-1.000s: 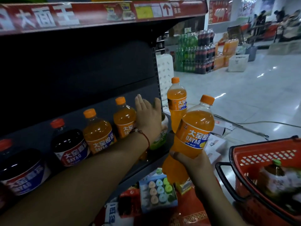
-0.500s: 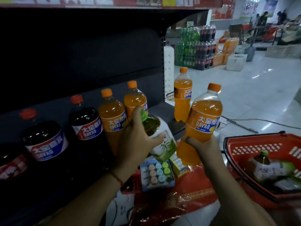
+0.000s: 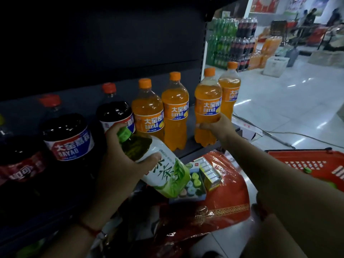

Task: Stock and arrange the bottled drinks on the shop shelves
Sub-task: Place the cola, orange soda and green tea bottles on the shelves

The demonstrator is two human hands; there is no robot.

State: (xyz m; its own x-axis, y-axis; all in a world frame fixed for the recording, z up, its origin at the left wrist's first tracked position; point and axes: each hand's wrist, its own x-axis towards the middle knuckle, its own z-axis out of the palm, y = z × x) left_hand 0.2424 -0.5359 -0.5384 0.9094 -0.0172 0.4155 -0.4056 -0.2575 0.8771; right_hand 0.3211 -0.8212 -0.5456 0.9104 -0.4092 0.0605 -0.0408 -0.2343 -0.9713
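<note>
DAYAO lettering marks the orange soda bottle (image 3: pixel 207 107) my right hand (image 3: pixel 217 128) clamps, upright at the shelf (image 3: pixel 188 147) edge; my left hand (image 3: pixel 122 164) grips a tilted green tea bottle (image 3: pixel 163 168) just below that shelf.

Both your hands are closed around bottles at the shelf's front edge.

Your left hand (image 3: pixel 121 164) reaches in from the lower left, forearm bare with a red cord at the wrist, fingers (image 3: pixel 149 158) curled round a tilted bottle's neck and shoulder. Your right hand (image 3: pixel 216 130) stretches forward on a long, nearly straight arm toward the shelf's right end, gripping an upright bottle low on its body.
</note>
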